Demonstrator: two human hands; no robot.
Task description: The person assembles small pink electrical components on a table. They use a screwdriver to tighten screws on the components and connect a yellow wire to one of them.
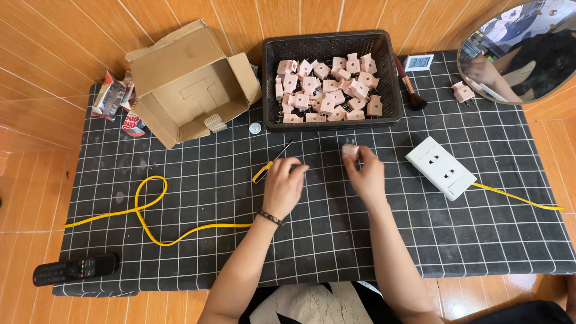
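Note:
My right hand (364, 174) holds a small pink plug (350, 152) upright between its fingertips, just above the black checked mat (240, 198). My left hand (283, 187) is curled over the mat beside it, fingers bent; what it holds, if anything, is hidden. A screwdriver with a yellow and blue handle (268, 165) lies just left of my left hand. Behind both hands stands a black plastic basket (270, 72) filled with several pink plugs (327, 90).
An open cardboard box (180, 84) lies at the back left with snack packets (117, 99) beside it. A white socket block (441, 167) with a yellow cable (150, 231) sits to the right. Also here: a remote (75, 269), a makeup brush (410, 90), a small clock (419, 62), a mirror (522, 48), a lone plug (462, 92).

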